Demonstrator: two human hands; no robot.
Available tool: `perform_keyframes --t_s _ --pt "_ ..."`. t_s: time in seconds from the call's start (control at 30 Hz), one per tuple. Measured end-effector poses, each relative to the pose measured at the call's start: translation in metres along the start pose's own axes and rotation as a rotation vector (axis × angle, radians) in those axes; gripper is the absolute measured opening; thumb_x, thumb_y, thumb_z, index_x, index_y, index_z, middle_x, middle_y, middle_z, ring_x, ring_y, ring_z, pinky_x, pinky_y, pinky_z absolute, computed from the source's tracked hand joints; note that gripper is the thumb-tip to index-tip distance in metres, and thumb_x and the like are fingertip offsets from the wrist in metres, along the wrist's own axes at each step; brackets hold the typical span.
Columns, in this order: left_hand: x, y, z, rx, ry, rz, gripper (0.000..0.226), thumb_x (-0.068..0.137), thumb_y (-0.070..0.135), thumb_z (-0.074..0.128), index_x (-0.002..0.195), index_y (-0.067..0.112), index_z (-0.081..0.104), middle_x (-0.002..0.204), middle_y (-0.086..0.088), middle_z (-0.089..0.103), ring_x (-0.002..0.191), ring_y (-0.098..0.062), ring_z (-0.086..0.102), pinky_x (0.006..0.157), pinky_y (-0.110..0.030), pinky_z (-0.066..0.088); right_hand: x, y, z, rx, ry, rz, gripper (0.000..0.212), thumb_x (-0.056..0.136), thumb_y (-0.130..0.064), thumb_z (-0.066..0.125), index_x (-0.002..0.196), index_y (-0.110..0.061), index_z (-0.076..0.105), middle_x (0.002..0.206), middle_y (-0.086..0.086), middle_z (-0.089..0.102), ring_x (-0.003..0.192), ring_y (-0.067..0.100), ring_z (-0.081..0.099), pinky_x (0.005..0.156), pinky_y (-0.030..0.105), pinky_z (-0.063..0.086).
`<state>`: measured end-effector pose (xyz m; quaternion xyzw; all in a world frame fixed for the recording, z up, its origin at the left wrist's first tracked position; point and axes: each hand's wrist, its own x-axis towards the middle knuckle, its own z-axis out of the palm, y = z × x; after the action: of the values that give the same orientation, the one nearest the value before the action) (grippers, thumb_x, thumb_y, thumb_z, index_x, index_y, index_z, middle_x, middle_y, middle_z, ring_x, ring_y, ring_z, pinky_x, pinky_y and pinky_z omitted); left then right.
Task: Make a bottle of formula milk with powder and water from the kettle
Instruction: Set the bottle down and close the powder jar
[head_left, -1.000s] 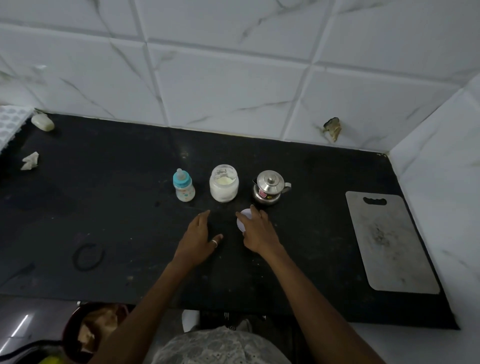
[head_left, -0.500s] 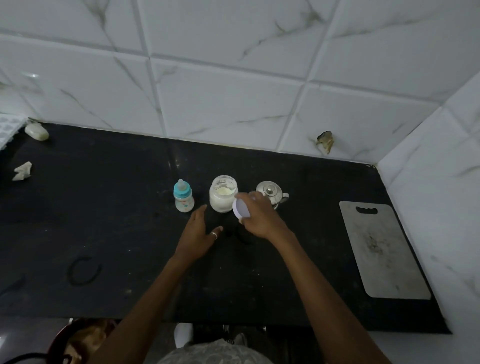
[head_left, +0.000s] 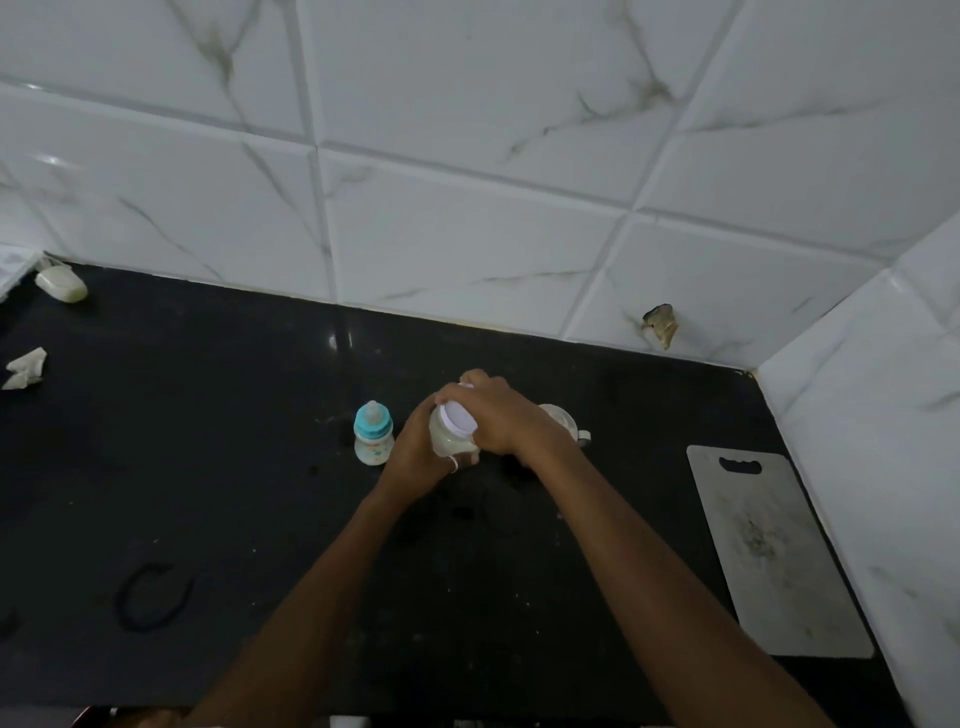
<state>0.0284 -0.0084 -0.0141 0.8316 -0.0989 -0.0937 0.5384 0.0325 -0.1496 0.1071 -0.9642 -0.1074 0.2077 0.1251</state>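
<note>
A small baby bottle (head_left: 373, 434) with a teal collar and clear teat stands upright on the black counter (head_left: 208, 467). Just to its right is the glass powder jar (head_left: 448, 439). My left hand (head_left: 415, 457) wraps around the jar's side. My right hand (head_left: 506, 418) holds the white lid (head_left: 458, 418) on the jar's mouth. The small steel kettle (head_left: 563, 423) stands behind my right hand, mostly hidden, with only its lid edge and handle showing.
A pale cutting board (head_left: 769, 551) lies on the counter at the right by the side wall. At the far left sit a soap bar (head_left: 61, 283) and a crumpled scrap (head_left: 26, 368). Tiled walls close off the back and right.
My right hand lifted the white lid from the counter up onto the jar's mouth. My left hand moved from the counter to grip the jar.
</note>
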Motion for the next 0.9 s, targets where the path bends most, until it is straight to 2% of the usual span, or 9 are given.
perform_keyframes --t_s 0.07,0.13,0.27,0.33,0.37,0.47,0.57,0.7,0.9 --pt "0.005 -0.002 0.001 -0.015 -0.034 -0.005 0.091 0.063 0.031 0.092 0.113 0.078 0.034 0.115 0.05 0.049 0.11 0.026 0.047 0.081 -0.001 0.042 0.008 0.003 0.001 -0.026 -0.027 -0.007 0.067 0.089 -0.003 0.07 0.144 -0.034 0.049 0.151 0.008 0.037 0.131 0.033 0.044 0.101 0.048 0.049" --pt "0.008 -0.005 0.002 -0.033 -0.05 -0.016 0.085 0.064 0.029 0.092 0.113 0.075 0.04 0.115 0.045 0.053 0.11 0.023 0.05 0.081 -0.001 0.042 0.015 0.004 0.001 -0.049 -0.064 -0.013 0.068 0.086 -0.006 0.074 0.142 -0.037 0.05 0.15 0.005 0.039 0.129 0.031 0.046 0.101 0.049 0.049" --pt "0.015 -0.014 0.008 -0.063 -0.003 -0.017 0.066 0.069 0.023 0.088 0.126 0.031 0.055 0.113 0.016 0.061 0.101 0.004 0.058 0.083 -0.005 0.042 0.027 0.005 0.001 -0.062 -0.116 -0.018 0.076 0.075 -0.008 0.083 0.139 -0.037 0.053 0.149 0.003 0.04 0.129 0.029 0.046 0.101 0.049 0.049" --pt "0.017 -0.013 0.012 -0.021 -0.015 -0.039 0.056 0.077 0.012 0.082 0.127 0.019 0.057 0.117 0.008 0.063 0.11 -0.004 0.058 0.087 -0.006 0.039 0.031 0.005 0.001 -0.066 -0.135 -0.023 0.077 0.075 -0.007 0.083 0.14 -0.036 0.054 0.148 0.004 0.042 0.128 0.029 0.047 0.101 0.048 0.049" --pt "0.019 -0.013 0.014 -0.013 -0.024 -0.046 0.051 0.08 0.008 0.079 0.125 0.019 0.059 0.117 0.009 0.063 0.115 -0.008 0.058 0.088 -0.007 0.038 0.033 0.006 0.001 -0.072 -0.145 -0.028 0.076 0.075 -0.007 0.083 0.14 -0.035 0.054 0.146 0.004 0.043 0.126 0.028 0.049 0.1 0.047 0.049" --pt "0.019 -0.015 0.014 -0.044 -0.026 -0.041 0.051 0.078 0.01 0.081 0.121 0.024 0.058 0.114 0.017 0.06 0.114 0.0 0.059 0.086 -0.005 0.04 0.036 0.006 0.001 -0.087 -0.165 -0.028 0.075 0.077 -0.006 0.082 0.142 -0.03 0.054 0.143 0.006 0.045 0.124 0.028 0.05 0.1 0.044 0.049" --pt "0.019 -0.021 0.01 -0.087 0.001 -0.037 0.062 0.068 0.029 0.087 0.123 0.023 0.058 0.113 0.013 0.065 0.102 0.002 0.061 0.085 -0.013 0.047 0.037 0.007 0.001 -0.067 -0.167 -0.004 0.076 0.077 -0.005 0.082 0.144 -0.026 0.052 0.142 0.006 0.046 0.124 0.027 0.05 0.099 0.04 0.048" --pt "0.016 -0.024 0.01 -0.117 0.009 -0.038 0.068 0.063 0.039 0.085 0.124 0.037 0.055 0.11 0.02 0.064 0.101 0.007 0.06 0.083 -0.008 0.047 0.036 0.006 0.003 -0.084 -0.14 0.004 0.075 0.08 -0.008 0.08 0.146 -0.026 0.05 0.138 0.009 0.048 0.121 0.029 0.052 0.094 0.038 0.047" --pt "0.017 -0.025 0.009 -0.079 0.025 -0.034 0.08 0.068 0.012 0.085 0.131 0.044 0.047 0.113 0.025 0.06 0.103 0.009 0.057 0.085 -0.005 0.045 0.032 0.003 0.009 -0.162 -0.029 0.047 0.063 0.091 -0.037 0.071 0.147 -0.03 0.045 0.13 0.01 0.052 0.113 0.028 0.058 0.082 0.032 0.042"
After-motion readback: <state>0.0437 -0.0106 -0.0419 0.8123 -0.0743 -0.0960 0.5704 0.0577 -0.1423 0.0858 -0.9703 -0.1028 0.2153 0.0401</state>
